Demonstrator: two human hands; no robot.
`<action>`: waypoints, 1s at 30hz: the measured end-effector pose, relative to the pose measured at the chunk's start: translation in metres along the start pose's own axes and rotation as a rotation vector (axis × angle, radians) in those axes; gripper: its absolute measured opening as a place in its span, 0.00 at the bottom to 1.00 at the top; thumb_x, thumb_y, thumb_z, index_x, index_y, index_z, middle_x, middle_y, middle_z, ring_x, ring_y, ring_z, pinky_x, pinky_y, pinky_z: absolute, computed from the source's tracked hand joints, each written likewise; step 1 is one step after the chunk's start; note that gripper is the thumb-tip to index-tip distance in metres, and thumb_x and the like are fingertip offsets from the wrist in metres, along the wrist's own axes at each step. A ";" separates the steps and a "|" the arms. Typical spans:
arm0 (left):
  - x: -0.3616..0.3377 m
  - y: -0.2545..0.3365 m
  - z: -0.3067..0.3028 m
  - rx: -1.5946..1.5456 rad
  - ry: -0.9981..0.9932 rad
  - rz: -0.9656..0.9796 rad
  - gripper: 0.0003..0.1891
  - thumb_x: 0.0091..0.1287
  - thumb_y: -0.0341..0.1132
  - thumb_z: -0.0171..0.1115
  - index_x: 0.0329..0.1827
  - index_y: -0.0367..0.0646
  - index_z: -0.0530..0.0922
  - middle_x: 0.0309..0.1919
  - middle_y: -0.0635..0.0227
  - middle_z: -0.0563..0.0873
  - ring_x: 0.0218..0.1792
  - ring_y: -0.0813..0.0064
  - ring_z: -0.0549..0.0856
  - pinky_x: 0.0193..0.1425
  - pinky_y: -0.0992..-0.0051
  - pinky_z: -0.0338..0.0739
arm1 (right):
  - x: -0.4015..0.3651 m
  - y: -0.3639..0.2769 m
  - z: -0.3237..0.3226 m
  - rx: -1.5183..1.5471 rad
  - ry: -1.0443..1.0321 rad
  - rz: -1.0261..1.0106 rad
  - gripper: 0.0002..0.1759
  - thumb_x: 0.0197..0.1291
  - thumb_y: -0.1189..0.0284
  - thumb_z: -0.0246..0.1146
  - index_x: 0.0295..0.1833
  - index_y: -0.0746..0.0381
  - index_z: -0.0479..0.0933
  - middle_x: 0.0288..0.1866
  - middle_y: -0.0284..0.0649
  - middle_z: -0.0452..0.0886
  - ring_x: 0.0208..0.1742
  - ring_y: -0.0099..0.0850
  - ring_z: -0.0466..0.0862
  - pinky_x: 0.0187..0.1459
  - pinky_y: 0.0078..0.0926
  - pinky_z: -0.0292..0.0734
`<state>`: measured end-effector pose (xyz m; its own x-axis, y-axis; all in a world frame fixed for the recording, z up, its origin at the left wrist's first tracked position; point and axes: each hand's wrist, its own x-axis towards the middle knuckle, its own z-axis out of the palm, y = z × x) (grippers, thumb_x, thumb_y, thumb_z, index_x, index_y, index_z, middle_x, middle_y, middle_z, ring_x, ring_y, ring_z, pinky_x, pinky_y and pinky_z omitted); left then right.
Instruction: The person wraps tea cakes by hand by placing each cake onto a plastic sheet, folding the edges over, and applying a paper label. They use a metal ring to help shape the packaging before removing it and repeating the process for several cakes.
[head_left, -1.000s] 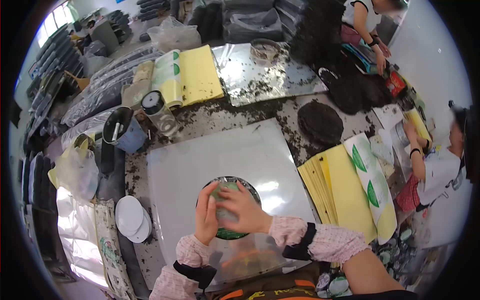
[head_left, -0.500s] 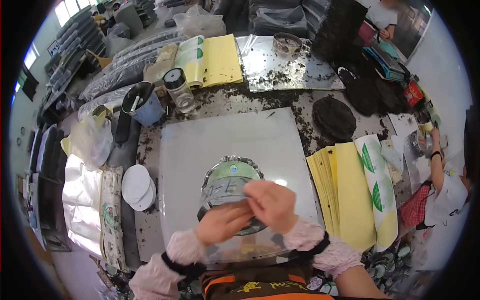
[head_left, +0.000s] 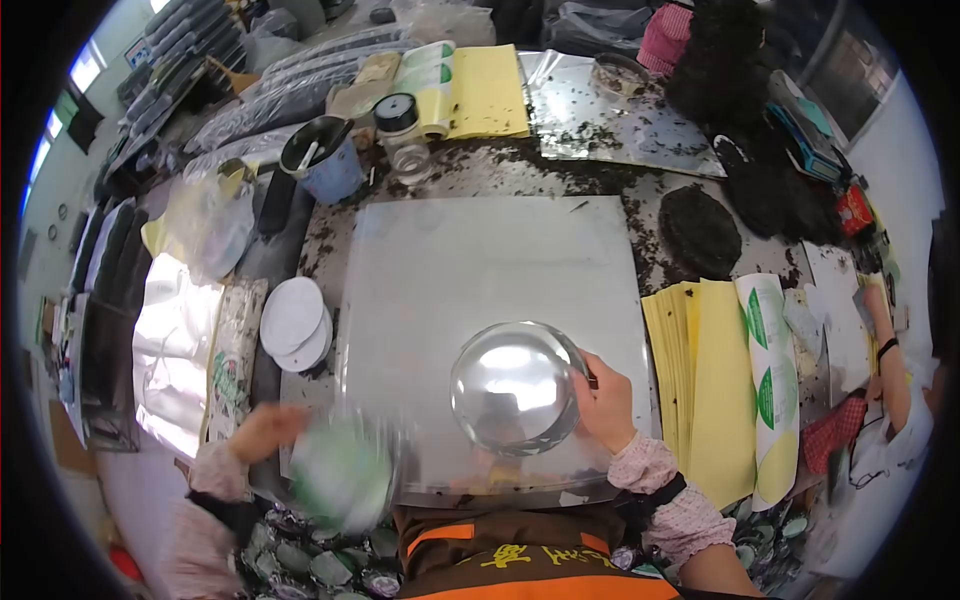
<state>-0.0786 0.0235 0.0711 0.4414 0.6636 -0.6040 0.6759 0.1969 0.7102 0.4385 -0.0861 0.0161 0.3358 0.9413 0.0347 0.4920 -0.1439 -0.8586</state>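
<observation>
My right hand (head_left: 603, 400) grips the right rim of a round, shiny metal mould (head_left: 515, 390) on the pale square board (head_left: 490, 250). Its thumb and fingers are closed on the wall, and the inside shows only bright reflections. At lower left, my left hand (head_left: 265, 432) is smeared by motion. Right at its fingertips is a blurred round package in clear film with a green and white label (head_left: 345, 472), above the board's lower left corner. I cannot tell whether the fingers still hold it.
Several wrapped round packages (head_left: 330, 565) lie below the board's near edge. White discs (head_left: 297, 310) are at left, yellow sheets (head_left: 715, 390) and a label sheet (head_left: 768, 400) at right. Behind stand a blue bucket (head_left: 330, 170) and jar (head_left: 405, 150). Another person's arm (head_left: 893, 375) is far right.
My hands were together over the wrapped package at the mould; now they are apart. The package has moved to the lower left beside my left hand. My right hand now grips the mould.
</observation>
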 end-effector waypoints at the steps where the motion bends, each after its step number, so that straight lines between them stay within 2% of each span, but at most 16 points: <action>1: -0.024 -0.015 -0.010 0.265 -0.456 0.013 0.20 0.77 0.37 0.61 0.69 0.38 0.79 0.58 0.60 0.88 0.59 0.74 0.85 0.64 0.75 0.79 | -0.002 0.002 -0.001 -0.002 0.006 0.012 0.19 0.68 0.73 0.64 0.62 0.70 0.79 0.42 0.50 0.89 0.40 0.35 0.90 0.44 0.31 0.84; 3: -0.052 -0.041 0.013 -0.068 -0.499 -0.302 0.17 0.72 0.40 0.69 0.61 0.46 0.86 0.59 0.62 0.87 0.59 0.75 0.84 0.64 0.68 0.79 | -0.003 0.001 -0.002 -0.014 -0.026 0.022 0.22 0.67 0.68 0.66 0.62 0.69 0.79 0.50 0.53 0.86 0.48 0.39 0.88 0.51 0.32 0.81; 5: -0.025 -0.011 0.036 0.204 -0.114 -0.143 0.12 0.63 0.38 0.77 0.46 0.46 0.89 0.48 0.65 0.89 0.53 0.69 0.85 0.58 0.64 0.78 | -0.009 0.000 0.004 -0.011 -0.038 0.047 0.25 0.66 0.64 0.69 0.62 0.69 0.79 0.59 0.56 0.83 0.57 0.43 0.86 0.59 0.33 0.79; 7: 0.011 0.006 0.066 0.410 0.033 0.452 0.11 0.54 0.37 0.81 0.35 0.46 0.85 0.37 0.72 0.86 0.45 0.65 0.83 0.51 0.65 0.77 | -0.018 0.009 0.006 0.013 -0.094 -0.091 0.28 0.58 0.60 0.75 0.61 0.64 0.81 0.69 0.57 0.74 0.67 0.49 0.78 0.66 0.40 0.73; 8: 0.024 0.011 0.073 0.451 0.027 0.499 0.11 0.53 0.37 0.81 0.34 0.47 0.85 0.37 0.72 0.85 0.45 0.64 0.83 0.51 0.65 0.77 | -0.022 0.012 0.003 0.015 -0.122 -0.163 0.30 0.54 0.58 0.78 0.61 0.61 0.81 0.74 0.58 0.70 0.72 0.52 0.73 0.70 0.43 0.70; 11: 0.050 0.014 0.081 0.537 0.037 0.608 0.11 0.52 0.37 0.80 0.33 0.49 0.85 0.36 0.74 0.84 0.44 0.62 0.82 0.51 0.65 0.77 | -0.044 0.007 0.001 -0.245 -0.215 -0.361 0.31 0.45 0.56 0.82 0.54 0.56 0.83 0.81 0.63 0.57 0.78 0.61 0.63 0.76 0.48 0.62; 12: 0.051 0.007 0.080 0.541 0.048 0.614 0.11 0.52 0.37 0.80 0.33 0.49 0.85 0.37 0.74 0.84 0.44 0.63 0.82 0.50 0.64 0.77 | -0.051 0.012 0.005 -0.233 -0.239 -0.318 0.26 0.43 0.57 0.83 0.46 0.54 0.82 0.81 0.67 0.51 0.78 0.65 0.61 0.75 0.52 0.62; 16: 0.051 -0.005 0.082 0.555 0.092 0.705 0.10 0.53 0.36 0.79 0.33 0.49 0.85 0.37 0.74 0.84 0.45 0.62 0.81 0.50 0.63 0.77 | -0.061 0.012 0.024 -0.165 -0.205 -0.297 0.25 0.43 0.58 0.83 0.41 0.56 0.80 0.81 0.70 0.51 0.77 0.64 0.64 0.73 0.50 0.65; 19: 0.040 0.026 0.083 0.704 0.159 0.823 0.10 0.53 0.37 0.79 0.33 0.48 0.85 0.35 0.72 0.84 0.45 0.61 0.81 0.50 0.63 0.77 | -0.059 0.004 0.034 -0.151 -0.213 -0.290 0.24 0.44 0.58 0.83 0.40 0.56 0.79 0.81 0.71 0.50 0.76 0.64 0.65 0.71 0.49 0.67; 22: 0.022 0.061 0.068 0.488 0.461 0.667 0.11 0.53 0.38 0.79 0.34 0.49 0.85 0.37 0.70 0.85 0.46 0.62 0.81 0.52 0.63 0.77 | -0.064 -0.002 0.036 -0.170 -0.215 -0.282 0.24 0.44 0.58 0.83 0.40 0.57 0.79 0.81 0.72 0.50 0.75 0.65 0.66 0.71 0.49 0.68; 25: 0.037 0.011 0.073 0.645 0.061 0.712 0.12 0.49 0.38 0.81 0.32 0.48 0.85 0.38 0.73 0.86 0.43 0.62 0.83 0.53 0.64 0.77 | -0.054 -0.004 0.033 -0.209 -0.228 -0.319 0.24 0.45 0.58 0.83 0.39 0.58 0.78 0.81 0.72 0.51 0.75 0.64 0.66 0.70 0.49 0.68; 30: 0.046 -0.019 0.082 0.557 0.077 0.666 0.11 0.53 0.42 0.79 0.33 0.51 0.85 0.36 0.73 0.84 0.45 0.62 0.81 0.51 0.63 0.76 | -0.067 -0.012 0.018 -0.130 -0.276 -0.285 0.23 0.45 0.58 0.83 0.35 0.58 0.78 0.80 0.72 0.53 0.76 0.64 0.66 0.70 0.48 0.69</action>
<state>-0.0227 -0.0089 0.0008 0.8198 0.5662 -0.0858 0.4907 -0.6173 0.6150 0.3954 -0.1421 0.0153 -0.0478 0.9931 0.1075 0.6376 0.1131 -0.7620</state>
